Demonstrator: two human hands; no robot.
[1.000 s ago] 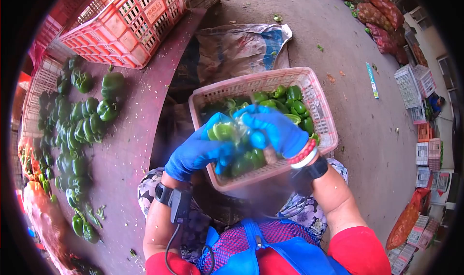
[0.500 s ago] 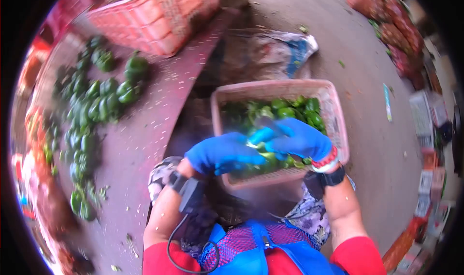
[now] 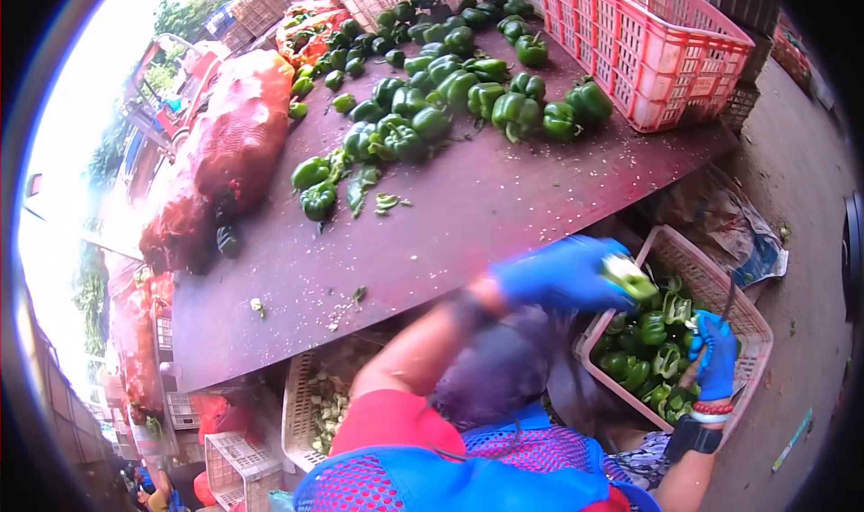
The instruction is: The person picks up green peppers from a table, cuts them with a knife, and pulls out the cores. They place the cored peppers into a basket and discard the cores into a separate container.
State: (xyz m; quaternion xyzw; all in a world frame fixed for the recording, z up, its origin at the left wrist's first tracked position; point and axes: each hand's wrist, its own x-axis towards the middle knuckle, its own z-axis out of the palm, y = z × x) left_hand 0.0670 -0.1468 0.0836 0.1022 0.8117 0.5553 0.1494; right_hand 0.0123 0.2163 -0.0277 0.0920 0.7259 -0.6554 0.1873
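My left hand [image 3: 569,273], in a blue glove and blurred by motion, is closed on a cut green bell pepper [image 3: 633,280] with its pale side showing. It is above the table's near edge, beside a pink plastic crate [image 3: 756,368]. In that crate lie several cut green pepper pieces [image 3: 666,361]. My right hand [image 3: 715,357], also gloved in blue, is over the crate's right side. Its fingers are wrapped round a knife [image 3: 728,300], whose dark blade points up; a brown handle end shows below the fingers.
Whole green bell peppers [image 3: 516,116] spread over the dark red table [image 3: 432,260]. A red crate [image 3: 621,53] stands at its far right and a red net sack [image 3: 247,121] at its left. Below the table is a crate of pale scraps [image 3: 328,413]. A crumpled sack [image 3: 720,224] lies on the floor.
My view has swung left toward the table. My hands, together over the crate before, are now apart: the left has moved leftward with the bell pepper, the right stays over the crate with the knife.
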